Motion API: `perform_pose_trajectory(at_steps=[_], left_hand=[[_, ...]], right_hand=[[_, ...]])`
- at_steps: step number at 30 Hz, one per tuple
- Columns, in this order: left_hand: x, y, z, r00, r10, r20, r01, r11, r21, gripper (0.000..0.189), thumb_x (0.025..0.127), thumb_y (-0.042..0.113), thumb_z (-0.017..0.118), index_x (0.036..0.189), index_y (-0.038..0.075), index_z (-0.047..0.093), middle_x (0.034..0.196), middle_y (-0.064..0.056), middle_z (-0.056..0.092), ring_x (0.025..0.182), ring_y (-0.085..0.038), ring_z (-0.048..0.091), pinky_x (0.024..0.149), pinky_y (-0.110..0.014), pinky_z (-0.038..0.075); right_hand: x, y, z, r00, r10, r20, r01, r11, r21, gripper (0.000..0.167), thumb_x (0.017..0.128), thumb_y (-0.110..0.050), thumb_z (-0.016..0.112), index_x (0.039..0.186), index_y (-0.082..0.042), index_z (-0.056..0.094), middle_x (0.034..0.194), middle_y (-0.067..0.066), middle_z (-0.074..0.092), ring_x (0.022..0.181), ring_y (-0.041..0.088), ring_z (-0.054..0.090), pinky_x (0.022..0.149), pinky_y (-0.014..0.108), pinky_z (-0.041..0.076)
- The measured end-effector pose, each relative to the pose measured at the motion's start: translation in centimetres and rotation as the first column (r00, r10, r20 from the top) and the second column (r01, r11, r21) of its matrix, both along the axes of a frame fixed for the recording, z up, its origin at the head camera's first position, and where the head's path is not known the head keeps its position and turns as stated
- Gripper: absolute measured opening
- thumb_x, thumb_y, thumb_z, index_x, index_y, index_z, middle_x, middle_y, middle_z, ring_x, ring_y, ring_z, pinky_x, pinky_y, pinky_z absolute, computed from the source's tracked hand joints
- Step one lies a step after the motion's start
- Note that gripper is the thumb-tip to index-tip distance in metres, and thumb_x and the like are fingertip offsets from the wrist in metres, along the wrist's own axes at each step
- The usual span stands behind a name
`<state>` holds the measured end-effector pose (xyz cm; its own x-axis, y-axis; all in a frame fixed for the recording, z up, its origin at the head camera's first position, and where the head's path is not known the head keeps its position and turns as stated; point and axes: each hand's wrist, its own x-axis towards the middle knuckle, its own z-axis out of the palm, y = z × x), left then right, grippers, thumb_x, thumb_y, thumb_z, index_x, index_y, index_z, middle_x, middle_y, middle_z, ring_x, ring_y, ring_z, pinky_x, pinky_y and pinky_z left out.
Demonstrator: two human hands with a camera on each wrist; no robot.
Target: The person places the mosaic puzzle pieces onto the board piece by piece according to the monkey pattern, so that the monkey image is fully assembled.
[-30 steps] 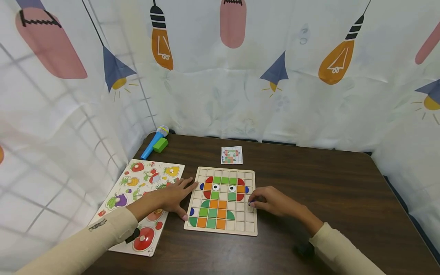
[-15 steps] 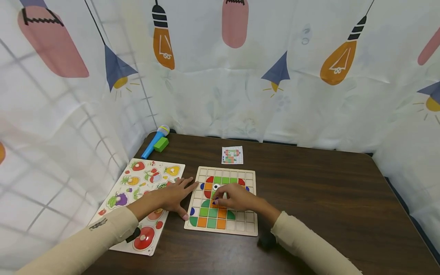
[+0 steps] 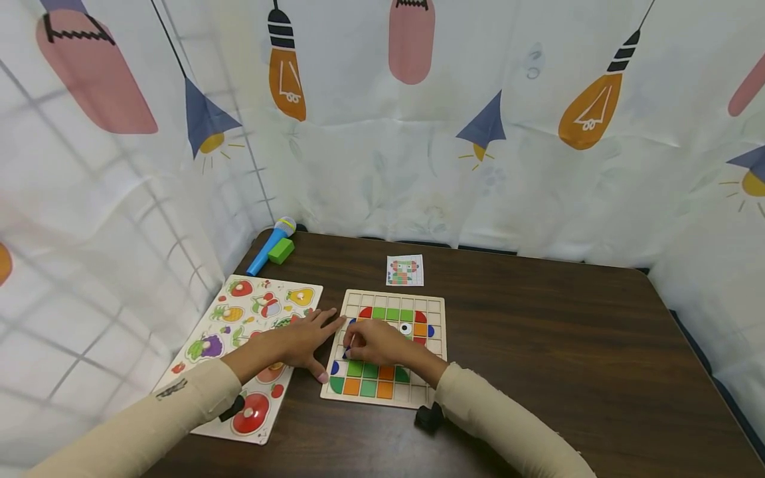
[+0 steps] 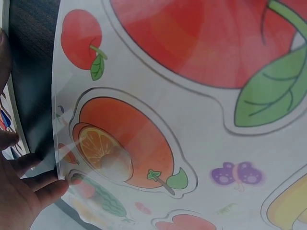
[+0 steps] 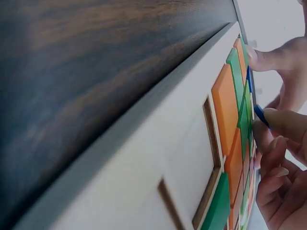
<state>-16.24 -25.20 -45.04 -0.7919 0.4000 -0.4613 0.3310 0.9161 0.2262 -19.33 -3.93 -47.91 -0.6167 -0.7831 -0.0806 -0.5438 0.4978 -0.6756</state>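
My right hand [image 3: 379,343] pinches a small blue tile [image 5: 261,116] between thumb and fingertips, close over the left columns of a wooden grid board [image 3: 430,362]. Green, orange, red and blue tiles fill part of the grid, and one round eye tile [image 3: 406,328] shows; the right hand hides the tiles around it. My left hand [image 3: 301,342] lies with fingers spread, its thumb [image 5: 259,61] and fingertips at the board's left edge. In the left wrist view, its fingers [image 4: 45,184] reach past the edge of a fruit picture board [image 4: 201,129].
The fruit board [image 3: 248,302] lies left of the grid board, under the left forearm. A printed pattern card [image 3: 405,270] lies behind the grid. At the back left are a blue toy microphone [image 3: 269,249] and a green block [image 3: 281,251]. Patterned curtains [image 3: 382,166] surround the brown table [image 3: 538,332].
My right hand has moved left across the grid board, from its right edge to its left columns, still pinching the blue tile. The left hand has stayed in place.
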Motion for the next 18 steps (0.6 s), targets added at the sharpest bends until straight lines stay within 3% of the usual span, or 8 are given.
perform_pose_trajectory(at_steps=[11, 18], left_hand=[[0.02, -0.07, -0.02, 1.0, -0.004, 0.004, 0.004, 1.0, -0.001, 0.117, 0.072, 0.062, 0.08, 0.161, 0.014, 0.022, 0.166, -0.02, 0.016, 0.149, -0.055, 0.017, 0.113, -0.07, 0.027], [-0.02, 0.03, 0.05, 1.0, -0.001, 0.003, 0.001, 1.0, -0.004, 0.117, 0.072, 0.061, 0.081, 0.161, 0.015, 0.021, 0.166, -0.019, 0.017, 0.149, -0.054, 0.017, 0.112, -0.069, 0.027]], right_hand=[[0.2, -0.8, -0.51, 0.999, -0.026, -0.04, 0.027, 0.999, 0.033, 0.005, 0.094, -0.018, 0.07, 0.098, -0.017, 0.074, 0.073, -0.012, 0.061, 0.065, 0.003, 0.052, 0.062, 0.017, 0.043], [0.08, -0.44, -0.06, 0.993, -0.055, -0.101, 0.061, 0.997, 0.055, 0.006, 0.092, -0.024, 0.074, 0.095, -0.019, 0.073, 0.075, -0.012, 0.062, 0.068, 0.004, 0.054, 0.065, 0.018, 0.046]])
